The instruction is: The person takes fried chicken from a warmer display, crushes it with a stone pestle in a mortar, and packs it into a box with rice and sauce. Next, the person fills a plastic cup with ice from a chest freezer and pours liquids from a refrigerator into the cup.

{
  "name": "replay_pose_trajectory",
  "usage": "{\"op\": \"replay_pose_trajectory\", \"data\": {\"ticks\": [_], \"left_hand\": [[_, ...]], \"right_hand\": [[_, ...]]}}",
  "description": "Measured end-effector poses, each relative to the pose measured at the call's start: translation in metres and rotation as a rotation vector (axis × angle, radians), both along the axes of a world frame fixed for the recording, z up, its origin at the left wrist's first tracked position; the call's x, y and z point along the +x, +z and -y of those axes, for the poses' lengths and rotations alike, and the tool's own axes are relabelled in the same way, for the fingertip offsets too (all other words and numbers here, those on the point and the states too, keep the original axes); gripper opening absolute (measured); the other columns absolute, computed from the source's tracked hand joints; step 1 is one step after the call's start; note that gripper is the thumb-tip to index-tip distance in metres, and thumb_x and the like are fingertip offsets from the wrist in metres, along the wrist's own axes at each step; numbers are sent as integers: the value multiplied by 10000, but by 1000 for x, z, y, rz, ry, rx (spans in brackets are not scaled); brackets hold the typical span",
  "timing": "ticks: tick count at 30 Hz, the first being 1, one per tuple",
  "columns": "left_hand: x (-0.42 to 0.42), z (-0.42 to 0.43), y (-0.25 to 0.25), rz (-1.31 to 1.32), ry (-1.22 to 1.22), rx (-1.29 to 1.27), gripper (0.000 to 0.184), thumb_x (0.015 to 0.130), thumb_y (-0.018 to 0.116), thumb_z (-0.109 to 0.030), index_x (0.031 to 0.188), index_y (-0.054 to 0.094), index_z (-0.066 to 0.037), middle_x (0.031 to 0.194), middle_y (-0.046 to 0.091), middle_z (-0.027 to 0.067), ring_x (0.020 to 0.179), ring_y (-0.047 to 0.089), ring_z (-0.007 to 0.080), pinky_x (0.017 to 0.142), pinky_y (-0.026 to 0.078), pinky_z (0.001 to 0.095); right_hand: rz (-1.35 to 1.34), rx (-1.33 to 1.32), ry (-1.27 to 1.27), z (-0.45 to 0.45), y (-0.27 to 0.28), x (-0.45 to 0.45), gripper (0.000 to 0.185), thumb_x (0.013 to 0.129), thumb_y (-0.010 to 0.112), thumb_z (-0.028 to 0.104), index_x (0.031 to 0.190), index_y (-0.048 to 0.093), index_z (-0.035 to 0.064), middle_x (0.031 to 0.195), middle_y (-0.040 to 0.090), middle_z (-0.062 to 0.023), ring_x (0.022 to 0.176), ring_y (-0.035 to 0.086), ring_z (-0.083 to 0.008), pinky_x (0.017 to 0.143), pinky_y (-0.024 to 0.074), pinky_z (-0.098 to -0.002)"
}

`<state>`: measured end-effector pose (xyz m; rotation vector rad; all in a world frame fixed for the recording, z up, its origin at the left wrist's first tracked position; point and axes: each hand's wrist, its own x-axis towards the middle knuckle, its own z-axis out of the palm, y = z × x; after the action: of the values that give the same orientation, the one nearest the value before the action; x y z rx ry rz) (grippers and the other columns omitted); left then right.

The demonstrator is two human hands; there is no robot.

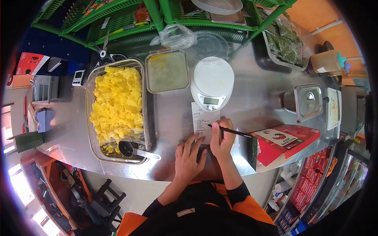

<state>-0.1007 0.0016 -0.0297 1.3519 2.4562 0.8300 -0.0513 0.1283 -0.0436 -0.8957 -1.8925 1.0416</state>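
A printed paper receipt [201, 115] lies on the metal table, its top edge against the white digital kitchen scale [214, 80]. My right hand [223, 142] is closed around a black pen [241, 133], whose tip is at the printed lines on the receipt's right side. My left hand [189, 161] rests with fingers stretched out, the fingertips on the receipt's lower part. Nothing is in that hand. The scale's platform is bare, and its display is too small to read.
Left stands a tray [89, 135] of yellow chopped food [117, 104] with a black-bowled scoop [127, 149]. Beside it is a shallow square container [167, 72]. To the right are a red carton [289, 141] and a lidded steel container [308, 103]. Green shelves [157, 17] border the back.
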Motion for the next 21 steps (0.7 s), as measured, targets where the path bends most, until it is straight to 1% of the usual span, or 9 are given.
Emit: {"op": "replay_pose_trajectory", "data": {"ticks": [1,4,7,10,13,19,21], "left_hand": [[0,0,-1,-6,1,2,380,805,653,-217,1169,616,-113,1282,504,12,930,485,245,837,428,360],[-1,0,-1,-9,2,12,381,803,654,-215,1168,617,-113,1280,505,13,932,486,247,834,429,360],[0,0,0,-2,2,13,380,803,655,-214,1167,617,-112,1277,505,14,935,486,248,833,430,359],[0,0,0,-1,2,7,382,802,658,-216,1167,618,-111,1275,505,13,941,485,247,836,431,359],[-1,-1,1,-5,3,5,385,801,659,-218,1168,619,-111,1274,505,12,944,484,245,840,431,360],[0,0,0,-4,6,10,386,799,659,-214,1170,619,-114,1277,503,11,953,485,245,844,433,360],[0,0,0,-7,4,9,385,798,659,-210,1168,619,-115,1278,503,11,953,487,247,843,434,360]], "right_hand": [[14,-14,-3,0,0,0,196,906,572,104,746,521,3,679,506,-106,632,470,-238,583,371,-330],[34,9,39,-1,-2,-1,126,874,588,57,776,531,3,701,525,-121,654,470,-291,585,373,-387],[60,33,47,0,-1,-1,127,879,588,65,782,535,2,712,534,-124,662,477,-292,592,380,-383],[46,11,-11,0,-3,-1,123,878,593,69,788,540,5,728,549,-123,677,486,-293,602,388,-378],[-4,-16,39,1,-2,1,115,875,601,73,796,549,9,744,568,-117,700,502,-291,623,404,-375],[72,71,74,0,-1,-2,112,872,609,78,802,557,7,761,580,-114,727,516,-276,649,420,-370],[47,55,10,1,-1,-3,110,871,611,77,801,561,8,770,583,-111,736,516,-272,657,418,-366]]}}
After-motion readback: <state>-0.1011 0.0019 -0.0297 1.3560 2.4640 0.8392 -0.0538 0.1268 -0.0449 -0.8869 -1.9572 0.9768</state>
